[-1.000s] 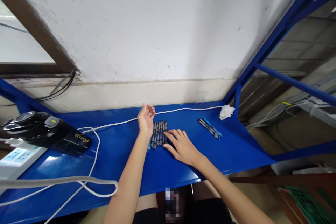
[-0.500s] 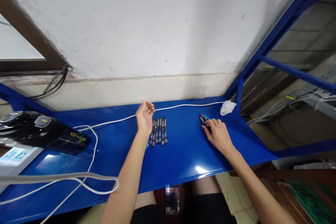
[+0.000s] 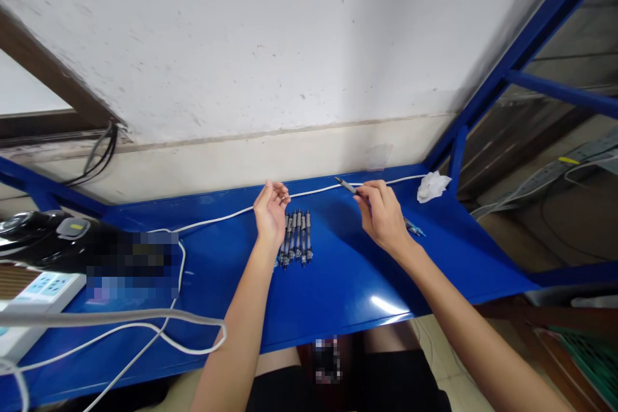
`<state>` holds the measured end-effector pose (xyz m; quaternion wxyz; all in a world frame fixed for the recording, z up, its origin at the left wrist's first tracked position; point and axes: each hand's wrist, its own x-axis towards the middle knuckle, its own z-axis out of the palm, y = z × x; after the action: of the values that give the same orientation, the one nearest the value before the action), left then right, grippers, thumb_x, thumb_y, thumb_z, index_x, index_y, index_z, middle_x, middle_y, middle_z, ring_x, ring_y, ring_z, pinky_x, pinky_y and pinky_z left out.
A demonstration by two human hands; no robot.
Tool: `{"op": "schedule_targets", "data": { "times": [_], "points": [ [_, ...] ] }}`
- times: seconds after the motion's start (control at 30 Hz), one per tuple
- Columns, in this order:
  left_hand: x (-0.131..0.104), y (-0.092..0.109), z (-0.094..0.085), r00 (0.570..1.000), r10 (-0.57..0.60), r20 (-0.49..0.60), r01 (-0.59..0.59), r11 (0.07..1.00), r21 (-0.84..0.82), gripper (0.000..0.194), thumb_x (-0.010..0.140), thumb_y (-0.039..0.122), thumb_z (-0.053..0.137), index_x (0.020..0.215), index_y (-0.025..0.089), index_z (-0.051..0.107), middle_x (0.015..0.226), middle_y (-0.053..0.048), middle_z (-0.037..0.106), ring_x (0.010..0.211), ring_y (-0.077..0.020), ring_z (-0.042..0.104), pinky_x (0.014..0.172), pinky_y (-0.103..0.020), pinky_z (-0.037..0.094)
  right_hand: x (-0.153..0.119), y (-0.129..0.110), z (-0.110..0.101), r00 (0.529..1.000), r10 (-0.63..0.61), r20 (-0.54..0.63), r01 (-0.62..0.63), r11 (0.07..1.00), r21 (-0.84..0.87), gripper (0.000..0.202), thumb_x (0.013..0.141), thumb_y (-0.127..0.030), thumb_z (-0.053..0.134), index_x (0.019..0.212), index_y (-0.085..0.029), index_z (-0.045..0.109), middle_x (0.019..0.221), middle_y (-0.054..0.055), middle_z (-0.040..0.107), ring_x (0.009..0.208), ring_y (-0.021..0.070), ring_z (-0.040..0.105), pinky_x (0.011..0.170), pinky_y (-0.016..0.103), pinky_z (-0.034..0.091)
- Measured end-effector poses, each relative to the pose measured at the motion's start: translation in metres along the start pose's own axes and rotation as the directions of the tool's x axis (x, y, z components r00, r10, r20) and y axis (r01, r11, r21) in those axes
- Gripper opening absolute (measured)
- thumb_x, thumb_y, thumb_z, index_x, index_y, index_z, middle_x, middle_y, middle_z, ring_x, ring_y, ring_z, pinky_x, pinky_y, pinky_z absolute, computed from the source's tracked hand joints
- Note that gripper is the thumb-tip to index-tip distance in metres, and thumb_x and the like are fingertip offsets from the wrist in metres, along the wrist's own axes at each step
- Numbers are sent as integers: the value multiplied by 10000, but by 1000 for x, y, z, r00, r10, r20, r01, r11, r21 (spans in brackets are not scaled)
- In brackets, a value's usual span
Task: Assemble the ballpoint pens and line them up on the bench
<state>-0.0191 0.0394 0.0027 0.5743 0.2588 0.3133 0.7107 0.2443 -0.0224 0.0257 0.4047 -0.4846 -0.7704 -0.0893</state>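
Note:
Between thumb and fingers, my right hand (image 3: 383,212) grips a pen (image 3: 346,185) with a grey grip, its tip pointing up and left above the blue tabletop (image 3: 338,290). Several grey and clear pens (image 3: 298,237) lie side by side in a row at the middle of the table. My left hand (image 3: 271,211) is just left of that row, palm turned up, fingers loosely curled and apart with nothing in them. Its wrist partly covers the row's left end. Behind my right wrist lie blue-ended pens (image 3: 414,228), partly hidden.
A crumpled white tissue (image 3: 433,187) lies at the back right. White cable (image 3: 217,221) runs along the rear and loops at the left. A black bottle (image 3: 53,241) lies near a white power strip (image 3: 48,286). Blue frame posts (image 3: 458,158) rise at the right.
My right hand has lifted a pen off the table and moved it up and left, uncovering the blue-ended pens. My left hand stays beside the row.

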Motion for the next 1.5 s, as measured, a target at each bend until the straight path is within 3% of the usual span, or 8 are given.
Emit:
{"op": "schedule_targets", "data": {
  "times": [0.17,0.33,0.53,0.8,1.07,1.17,1.3,1.5],
  "points": [
    [-3,-2,3,999,4,50,-6,1000,31,353,891,519,850,881,173,786,890,-79,735,829,-171,685,756,-281,512,26,-12,35,990,69,124,-93,977,194,278,1161,-359,360,1267,-213,571,1125,163,678,936,290,661,845,409,520],
    [-11,-10,12,976,-18,217,-18,987,161,310,908,430,863,1091,182,832,1216,-155,807,1181,-283,752,983,-364,563,21,-20,74,963,71,261,-162,925,345,280,1173,-408,346,1284,-219,521,946,68,698,741,231,660,701,314,462],
    [-27,-16,26,915,-118,386,41,978,203,358,970,442,810,1230,197,819,1286,-162,803,1318,-333,714,1180,-474,508,5,-21,86,960,45,277,-178,861,476,326,1184,-432,347,1152,-219,591,923,47,703,743,197,652,739,310,487],
    [-30,-24,22,964,-65,258,-9,962,274,325,890,453,891,1065,181,858,1099,-129,829,1095,-304,781,1009,-416,597,2,-16,84,954,4,300,-167,840,517,411,1192,-451,307,1272,-204,626,951,62,744,759,195,703,743,298,511],
    [-28,-27,22,991,95,94,-123,918,376,229,786,353,976,870,189,841,888,-59,816,870,-224,764,881,-353,614,1,-13,84,936,-30,350,-105,927,360,350,1196,-450,332,1080,-230,578,847,47,726,681,193,660,646,280,385],
    [-28,-25,23,984,115,133,-156,919,361,288,756,349,999,936,207,824,932,-53,806,914,-212,765,877,-315,597,1,-10,84,939,-34,341,-87,939,333,347,1197,-448,343,1065,-229,578,859,45,725,689,189,653,648,286,373],
    [-30,-23,25,964,-11,266,-79,942,325,371,875,384,912,1187,206,824,1218,-137,811,1139,-271,767,1037,-385,578,2,-7,83,946,-16,322,-99,936,338,335,1197,-436,355,1141,-221,606,950,61,751,749,199,675,688,299,418],
    [-26,-28,20,983,70,170,-130,919,372,224,845,354,936,960,195,827,1023,-95,833,1008,-240,784,961,-363,586,5,-6,80,942,-43,333,-79,935,346,348,1201,-403,322,1300,-226,605,1170,100,761,975,229,712,802,324,495]
  ]
}}
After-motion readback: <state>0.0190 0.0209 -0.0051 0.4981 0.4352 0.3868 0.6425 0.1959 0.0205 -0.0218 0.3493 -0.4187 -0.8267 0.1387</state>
